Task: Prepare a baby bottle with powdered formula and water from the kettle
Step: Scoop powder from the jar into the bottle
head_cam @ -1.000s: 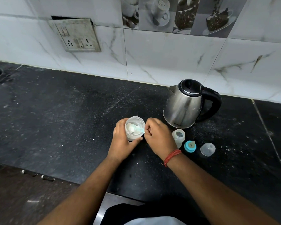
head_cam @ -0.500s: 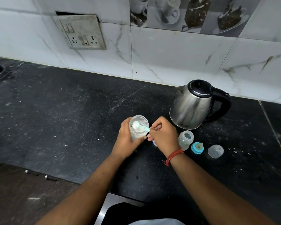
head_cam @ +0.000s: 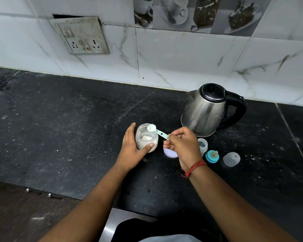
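The right hand (head_cam: 184, 144) is pinching a pale green scoop (head_cam: 157, 131) over the formula jar (head_cam: 146, 137), partly hiding the lilac lid (head_cam: 170, 152) and baby bottle (head_cam: 203, 145). The left hand (head_cam: 132, 147) is wrapping its grip loosely around the jar at the centre of the black tabletop (head_cam: 59, 128). The kettle (head_cam: 206, 110) is standing at the upper right.

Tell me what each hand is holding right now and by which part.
The right hand pinches the scoop by the end of its handle, bowl above the jar. The left hand steadies the powder jar by its side, thumb across the front.
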Action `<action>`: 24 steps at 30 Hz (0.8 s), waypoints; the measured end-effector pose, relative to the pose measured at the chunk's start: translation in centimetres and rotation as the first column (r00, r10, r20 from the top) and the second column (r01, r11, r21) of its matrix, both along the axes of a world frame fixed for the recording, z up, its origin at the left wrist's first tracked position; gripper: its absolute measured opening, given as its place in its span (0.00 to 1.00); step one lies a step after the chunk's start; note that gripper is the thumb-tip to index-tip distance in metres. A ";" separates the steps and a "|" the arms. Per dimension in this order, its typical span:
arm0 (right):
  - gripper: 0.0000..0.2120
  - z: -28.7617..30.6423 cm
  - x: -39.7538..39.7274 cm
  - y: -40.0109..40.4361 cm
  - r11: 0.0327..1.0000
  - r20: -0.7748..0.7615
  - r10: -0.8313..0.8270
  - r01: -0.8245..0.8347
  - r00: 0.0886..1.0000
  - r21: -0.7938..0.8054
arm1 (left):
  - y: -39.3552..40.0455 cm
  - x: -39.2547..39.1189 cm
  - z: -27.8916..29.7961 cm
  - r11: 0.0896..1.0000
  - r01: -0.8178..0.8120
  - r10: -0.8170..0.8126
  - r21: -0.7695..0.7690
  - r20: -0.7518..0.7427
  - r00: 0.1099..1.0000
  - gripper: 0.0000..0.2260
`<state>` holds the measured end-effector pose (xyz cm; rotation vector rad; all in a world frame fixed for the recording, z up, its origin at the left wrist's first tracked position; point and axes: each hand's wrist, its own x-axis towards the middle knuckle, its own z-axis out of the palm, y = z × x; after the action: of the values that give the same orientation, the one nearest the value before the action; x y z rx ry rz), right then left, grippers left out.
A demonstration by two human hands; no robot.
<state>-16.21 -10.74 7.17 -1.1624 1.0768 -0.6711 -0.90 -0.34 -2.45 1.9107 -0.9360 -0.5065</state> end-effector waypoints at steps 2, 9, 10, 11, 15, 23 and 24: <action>0.04 0.4 -0.7 -0.4 1.000 0.022 -0.013 0.014 1.000 -0.011 | 0.0 0.1 1.1 1.000 0.015 -0.013 -0.019 0.114 0.993 0.49; 0.04 2.1 -4.6 -2.7 0.995 0.099 -0.083 0.088 0.992 -0.043 | -2.9 -2.0 5.8 0.976 0.150 -0.085 -0.158 0.358 0.930 0.43; 0.04 2.3 -5.4 -3.2 0.993 0.105 -0.097 0.102 0.990 -0.050 | -3.5 -2.8 6.0 0.971 0.165 -0.096 -0.173 0.351 0.932 0.43; 0.04 2.5 -6.2 -3.7 0.992 0.108 -0.108 0.115 0.988 -0.059 | -4.1 -3.7 6.1 0.967 0.176 -0.106 -0.184 0.337 0.936 0.42; 0.04 2.8 -9.6 -5.3 0.983 0.120 -0.152 0.163 0.981 -0.085 | -5.9 -7.2 5.1 0.958 0.234 -0.188 -0.163 0.256 0.948 0.42; 0.04 1.9 -15.2 -7.3 0.976 0.055 -0.204 0.207 0.977 -0.068 | -9.0 -12.5 1.4 0.942 0.335 -0.337 0.031 0.085 0.938 0.41; 0.04 1.8 -15.7 -7.4 0.977 0.046 -0.203 0.206 0.978 -0.063 | -9.3 -12.8 1.1 0.941 0.334 -0.337 0.051 0.071 0.939 0.41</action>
<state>-31.87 -18.16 8.99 -1.0999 1.1576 -0.8939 -13.71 -9.68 -1.36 1.8224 -1.3251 -0.6553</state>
